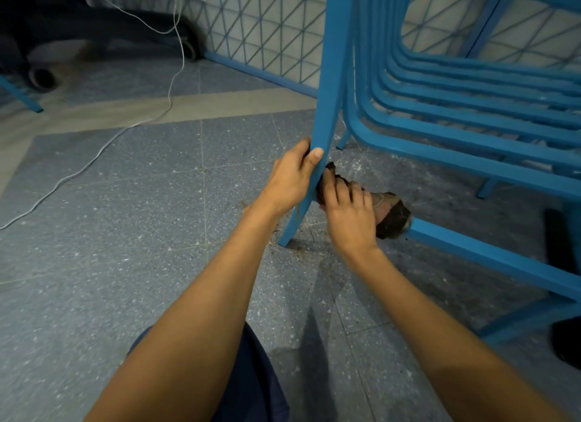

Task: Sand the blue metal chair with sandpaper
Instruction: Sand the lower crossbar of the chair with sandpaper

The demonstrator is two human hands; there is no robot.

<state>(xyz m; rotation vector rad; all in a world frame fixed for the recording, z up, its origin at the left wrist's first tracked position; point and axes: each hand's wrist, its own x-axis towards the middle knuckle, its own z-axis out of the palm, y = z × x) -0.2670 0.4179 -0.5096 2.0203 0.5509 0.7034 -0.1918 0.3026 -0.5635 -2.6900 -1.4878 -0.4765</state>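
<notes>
Dust [300, 248] lies on the grey speckled floor [125, 201] by the foot of the blue metal chair [471, 132], so some rubbing looks done there. The left hand [292, 181] curls its fingers [303, 147] round one leg [328, 85], and the right hand [349, 215] grips crumpled brown sandpaper [394, 222] against that leg, low down. Most of the chair looks not yet rubbed.

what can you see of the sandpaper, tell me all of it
The sandpaper is a crumpled, worn-looking sheet, dark brown on the grit side with a paler backing showing. The right hand grips it and presses one end against the blue chair leg, low down, just under the left hand that holds the leg. Its other end sticks out past the hand, above the floor.
</notes>
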